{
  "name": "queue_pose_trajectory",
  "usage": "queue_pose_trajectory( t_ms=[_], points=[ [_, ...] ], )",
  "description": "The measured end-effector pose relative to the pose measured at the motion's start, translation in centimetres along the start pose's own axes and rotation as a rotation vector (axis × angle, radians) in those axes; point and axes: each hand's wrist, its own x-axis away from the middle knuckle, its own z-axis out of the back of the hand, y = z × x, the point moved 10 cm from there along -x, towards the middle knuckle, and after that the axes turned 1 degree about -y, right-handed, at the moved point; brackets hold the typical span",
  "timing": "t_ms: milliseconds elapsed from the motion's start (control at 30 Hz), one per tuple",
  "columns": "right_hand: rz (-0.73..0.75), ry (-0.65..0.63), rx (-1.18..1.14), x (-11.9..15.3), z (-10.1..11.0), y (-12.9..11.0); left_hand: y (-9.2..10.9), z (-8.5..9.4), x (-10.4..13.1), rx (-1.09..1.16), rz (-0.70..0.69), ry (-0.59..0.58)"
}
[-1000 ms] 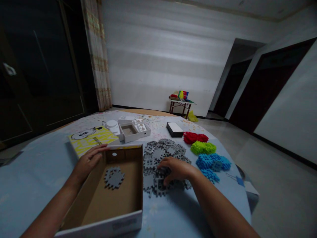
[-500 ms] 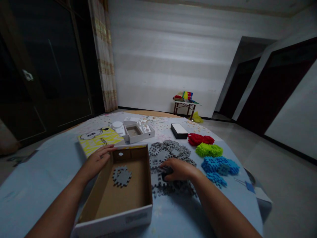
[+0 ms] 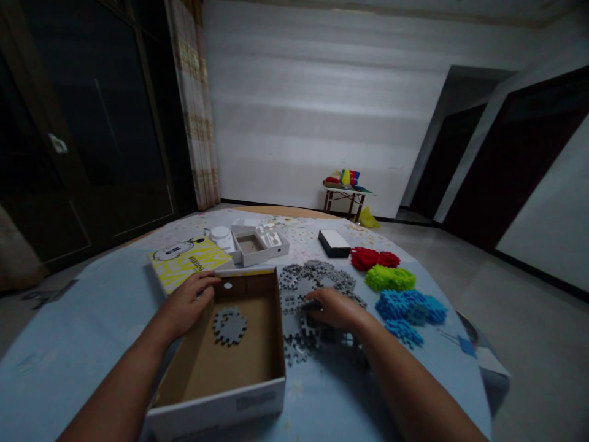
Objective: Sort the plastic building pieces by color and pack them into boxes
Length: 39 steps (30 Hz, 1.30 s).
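In the head view, the left hand [image 3: 191,302] grasps the far left corner of an open box [image 3: 216,402], its long axis running away from the person; gray toothed pieces [image 3: 230,328] lie inside, right of that hand. The right hand [image 3: 317,306] curls over a gray pile [image 3: 306,284], grip unclear, slightly farther from the box than half a second ago.

Grey pieces [image 3: 306,285], brown-lined box [image 3: 234,368], floral pale-blue tablecloth [image 3: 87,331]
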Motion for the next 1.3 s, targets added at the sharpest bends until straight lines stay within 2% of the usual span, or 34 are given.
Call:
queue_pose_trajectory(
  t_ms=[133, 333, 433, 533, 667, 767, 833, 867, 933, 1100, 1200, 1300],
  points=[
    [0.010, 0.127, -0.131, -0.1, 1.4, 0.7, 0.3, 0.8, 0.1, -0.055, 0.046, 0.031],
    [-0.029, 0.415, -0.246, 0.2, 4.0, 2.3, 2.1, 0.8, 0.4, -0.275, 0.036, -0.063],
    [-0.014, 0.560, -0.358, 0.8, 5.7, 1.6, 2.1, 0.4, 0.4, -0.280, 0.034, -0.089],
    [0.006, 0.648, -0.491, 1.2, 6.9, -0.3, 1.9, 0.0, 0.4, -0.237, 0.010, -0.122],
    [0.098, 0.611, -0.553, 0.4, 6.7, -5.3, 1.6, -0.9, 0.6, -0.238, -0.025, -0.181],
    [0.243, 0.423, -0.492, -0.6, 5.0, -9.4, 0.9, -1.0, 0.6, -0.257, -0.008, -0.150],
    [0.317, 0.281, -0.447, -0.8, 3.7, -10.7, 0.4, -1.1, 0.5, -0.253, -0.005, -0.128],
    [0.323, 0.235, -0.434, -0.8, 3.4, -10.5, 0.2, -1.2, 0.4, -0.253, -0.004, -0.127],
    [0.262, 0.222, -0.428, -0.7, 3.5, -8.6, -0.1, -1.4, 0.3, -0.262, 0.001, -0.139],
    [-0.009, 0.342, -0.374, 0.6, 5.3, -0.3, 0.3, -1.7, -0.5, -0.327, -0.021, -0.162],
    [-0.116, 0.355, -0.260, 1.5, 4.9, 3.4, 0.9, -2.1, -1.3, -0.338, -0.054, -0.212],
    [-0.155, 0.365, -0.155, 1.6, 3.9, 5.2, 1.5, -2.4, -2.0, -0.339, -0.080, -0.248]
  ],
)
